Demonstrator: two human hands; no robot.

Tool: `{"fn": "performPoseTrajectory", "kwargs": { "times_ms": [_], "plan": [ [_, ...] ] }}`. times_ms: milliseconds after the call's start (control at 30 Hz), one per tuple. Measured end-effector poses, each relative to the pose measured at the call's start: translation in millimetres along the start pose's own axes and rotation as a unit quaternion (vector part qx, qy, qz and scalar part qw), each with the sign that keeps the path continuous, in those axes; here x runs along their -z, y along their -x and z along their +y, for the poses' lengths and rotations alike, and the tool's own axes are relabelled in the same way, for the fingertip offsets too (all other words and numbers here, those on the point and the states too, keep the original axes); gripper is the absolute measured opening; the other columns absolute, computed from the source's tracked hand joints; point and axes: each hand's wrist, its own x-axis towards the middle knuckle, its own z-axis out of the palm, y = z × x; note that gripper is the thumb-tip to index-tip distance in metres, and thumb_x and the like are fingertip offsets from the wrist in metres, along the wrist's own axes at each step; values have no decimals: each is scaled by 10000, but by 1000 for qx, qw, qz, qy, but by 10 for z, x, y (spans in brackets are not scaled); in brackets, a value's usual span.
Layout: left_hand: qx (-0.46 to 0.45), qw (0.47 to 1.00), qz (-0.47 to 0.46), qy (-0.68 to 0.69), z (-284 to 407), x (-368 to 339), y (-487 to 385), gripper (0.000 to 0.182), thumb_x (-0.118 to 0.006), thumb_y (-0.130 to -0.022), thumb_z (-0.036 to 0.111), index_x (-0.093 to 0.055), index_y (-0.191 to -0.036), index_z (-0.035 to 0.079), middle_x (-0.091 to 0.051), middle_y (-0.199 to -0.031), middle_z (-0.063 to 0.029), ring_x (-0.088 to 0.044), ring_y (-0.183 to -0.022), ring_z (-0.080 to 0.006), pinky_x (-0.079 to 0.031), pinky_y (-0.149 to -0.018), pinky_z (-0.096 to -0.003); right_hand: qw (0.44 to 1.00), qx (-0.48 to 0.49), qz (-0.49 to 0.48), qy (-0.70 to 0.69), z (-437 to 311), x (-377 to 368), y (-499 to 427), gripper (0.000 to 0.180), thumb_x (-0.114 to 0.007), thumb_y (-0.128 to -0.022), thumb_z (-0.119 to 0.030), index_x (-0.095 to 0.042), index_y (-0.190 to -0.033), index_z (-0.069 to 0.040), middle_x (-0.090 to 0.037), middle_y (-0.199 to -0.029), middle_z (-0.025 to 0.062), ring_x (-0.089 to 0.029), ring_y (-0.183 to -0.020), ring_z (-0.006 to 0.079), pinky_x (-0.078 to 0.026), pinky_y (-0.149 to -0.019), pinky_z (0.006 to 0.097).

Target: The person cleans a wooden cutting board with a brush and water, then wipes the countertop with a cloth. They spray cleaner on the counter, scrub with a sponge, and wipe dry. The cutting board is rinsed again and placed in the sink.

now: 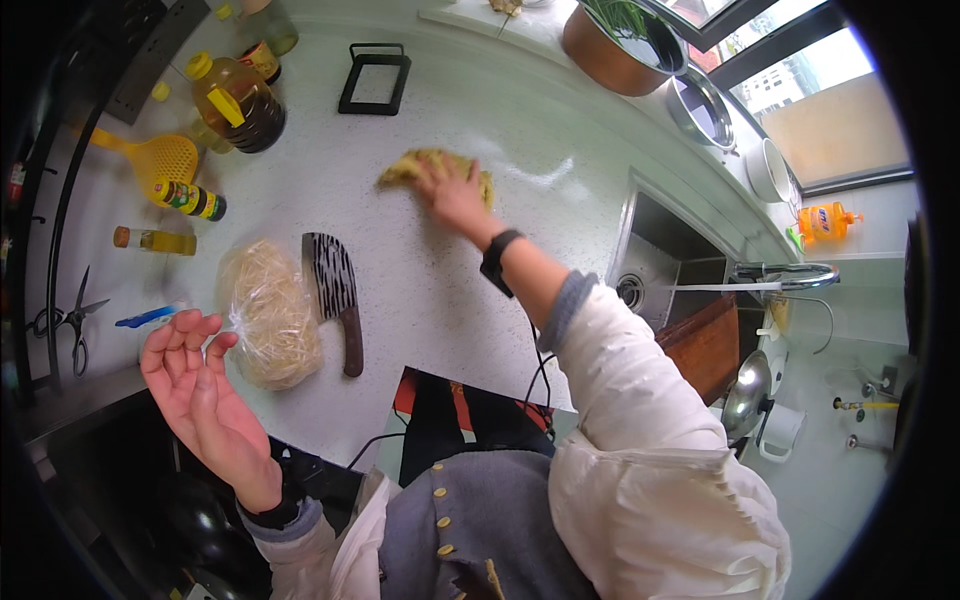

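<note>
My right hand [453, 193] presses a crumpled yellow cloth [401, 169] down on the speckled white countertop [450, 300], fingers spread over it. The cloth's outline is slightly blurred. Palm up and holding nothing, my left hand [206, 405] is raised at the left with its fingers loosely curled. Beside it lies a tied clear plastic bag of pale noodle-like strands [279, 322]. A cleaver [334, 285] with a black-and-white patterned blade and brown handle rests just right of the bag.
Water runs from the faucet [810, 276] into the steel sink [626, 232], by a wooden cutting board [697, 349]. An oil jug [238, 105], sauce bottle [191, 199] and yellow strainer [166, 157] line the left. A black frame stand [375, 79] sits at the back; a copper-coloured pot [611, 56] occupies the sill.
</note>
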Motion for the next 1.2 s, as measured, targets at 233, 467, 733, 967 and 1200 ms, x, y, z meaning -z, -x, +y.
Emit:
{"fn": "performPoseTrajectory", "kwargs": {
  "times_ms": [233,467,733,967,1200],
  "plan": [
    [50,996,-39,-60,-75,-85,117,480,-537,-871,93,-414,-1324,-7,-518,-1279,-169,-531,-1125,-253,-415,-956,-389,976,-215,22,13,1441,150,-529,453,-326,-1009,-312,-393,-1455,-273,-234,-1594,71,-204,-1456,378,-90,-1056,786],
    [57,994,-91,16,-118,-100,220,421,-506,-886,65,-431,-1298,19,-531,-1273,-160,-548,-1102,-239,-441,-924,-368,924,-366,106,38,2209,226,1066,527,-390,-973,-368,-363,-1478,-221,-245,-1579,137,-245,-1431,404,-214,-1053,725],
    [93,974,-196,69,-157,-550,401,375,-505,-906,77,-444,-1272,18,-540,-1257,-150,-567,-1072,-222,-451,-926,-362,954,-279,96,50,589,104,2543,527,-446,-978,-362,-420,-1454,-138,-275,-1555,191,-259,-1412,445,-169,-1136,632],
    [130,951,-270,72,-197,-917,599,369,-502,-914,67,-447,-1276,16,-545,-1233,-147,-579,-1067,-219,-459,-930,-350,968,-241,55,-38,99,299,3630,437,-487,-962,-363,-537,-1351,-167,-307,-1548,145,-248,-1430,401,-162,-1162,578],
    [116,957,-264,35,-46,-821,1012,368,-516,-925,60,-450,-1287,41,-571,-1216,-130,-594,-1024,-214,-466,-900,-344,919,-361,147,-57,1851,84,2683,432,-470,-932,-212,-506,-1352,-117,-351,-1501,224,-436,-1291,457,-316,-1076,584]
  ]
}}
